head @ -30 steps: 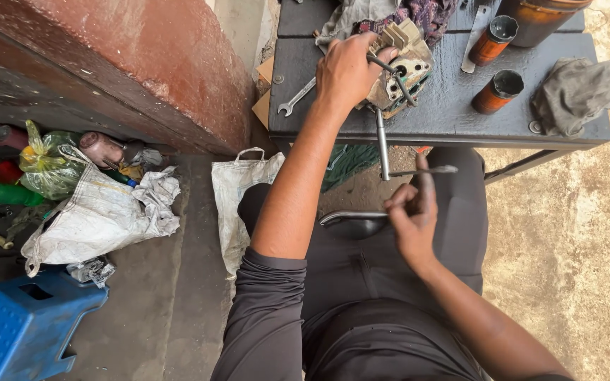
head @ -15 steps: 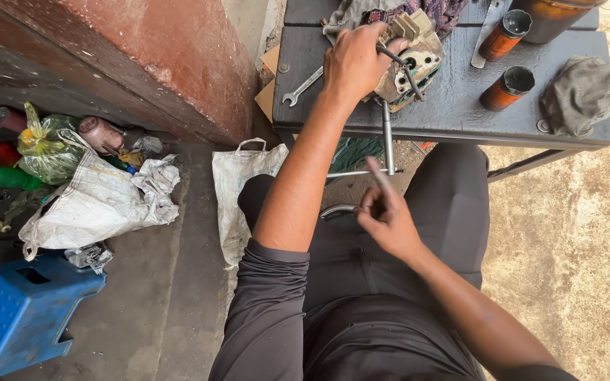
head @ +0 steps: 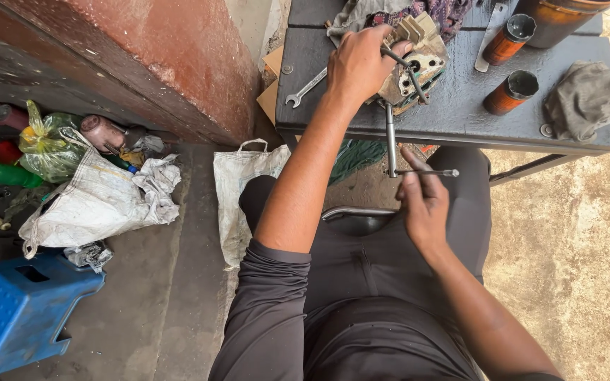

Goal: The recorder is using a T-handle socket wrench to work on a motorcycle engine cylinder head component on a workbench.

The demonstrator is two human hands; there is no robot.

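Toward the worktop's (head: 453, 106) far right, two rusty orange cylindrical cans (head: 511, 92) are stood upright with open tops; their dark insides cannot be made out. A larger brown container (head: 559, 17) is cut off at the far edge. The left hand (head: 361, 63) is stretched forward, its grip closed over a grey metal engine part (head: 411, 67) near the front edge. The right hand (head: 425, 204) is held low over the lap, fingers pinched on the crossbar of a T-handle wrench (head: 391, 141) whose shaft rises to the part. A spanner (head: 305, 88) is laid by the left front corner, a grey rag (head: 587, 95) by the right edge. Bare dark surface is left between cans and front edge.
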